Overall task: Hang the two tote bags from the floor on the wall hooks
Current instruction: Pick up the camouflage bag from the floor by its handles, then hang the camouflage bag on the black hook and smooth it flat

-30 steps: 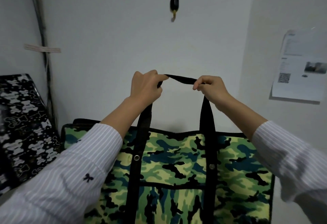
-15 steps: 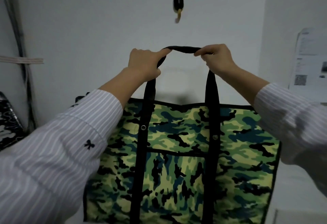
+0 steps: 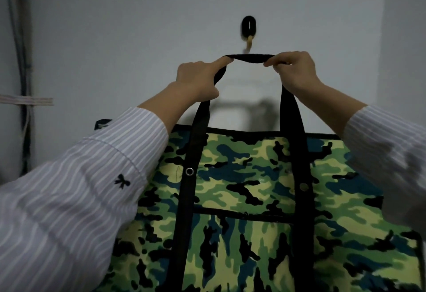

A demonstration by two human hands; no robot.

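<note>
Both hands have lifted the camo bag (image 3: 249,199) higher, so its black strap (image 3: 249,57) is now just under the wall hook (image 3: 248,29). Left hand (image 3: 198,79) and right hand (image 3: 292,70) pinch the strap, stretching it flat to slip over the hook.

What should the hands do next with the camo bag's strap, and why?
Probably lift the black strap a little higher and toward the wall, then lower it over the hook. The left hand and right hand pinch it stretched between them, just under the hook's tip, so the camouflage tote bag is not hung yet.
</note>
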